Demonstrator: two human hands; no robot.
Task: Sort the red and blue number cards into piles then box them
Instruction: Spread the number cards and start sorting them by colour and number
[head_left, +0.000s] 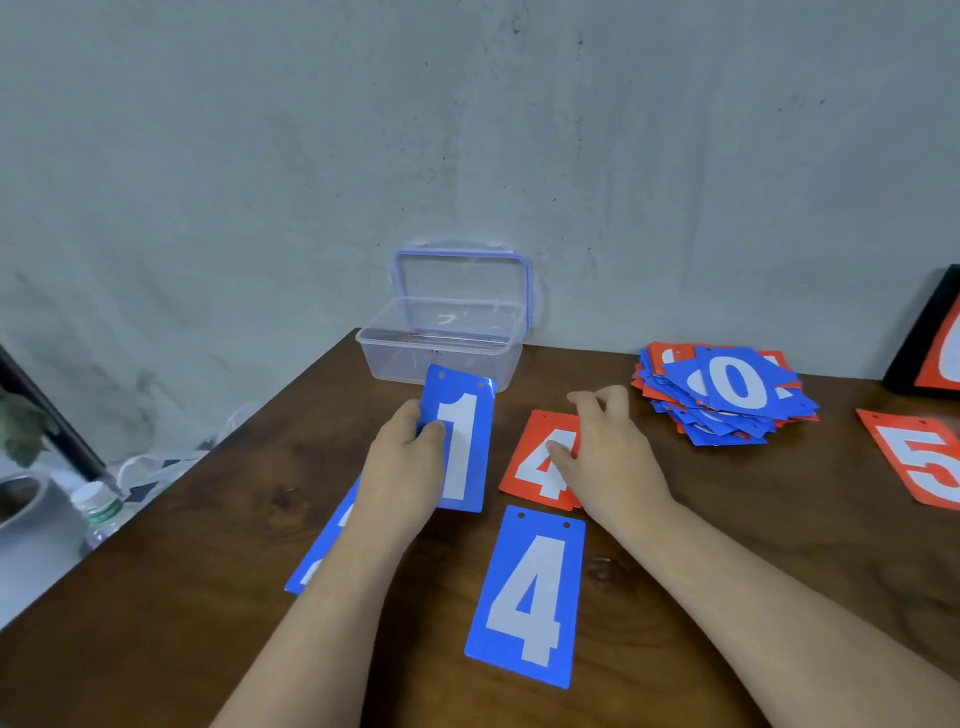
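Left hand: gripped a blue rectangular "1" card at frame centre, thumb on its face.
Right hand: fingers curled, pinching a red rectangular "4" card just right of centre.
Blue "4" card: lay flat, lower centre.
Mixed card pile: upper right of the hands.
Clear plastic box: stood open above the hands.

Soft, even light, faint shadows; wide-angle bending toward the edges, slight blur throughout, left margin softest.

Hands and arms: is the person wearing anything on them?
Nothing that shows. The left hand and right hand have no gloves, rings or watch, and the left forearm and right forearm are bare, with no sleeve in the frame.
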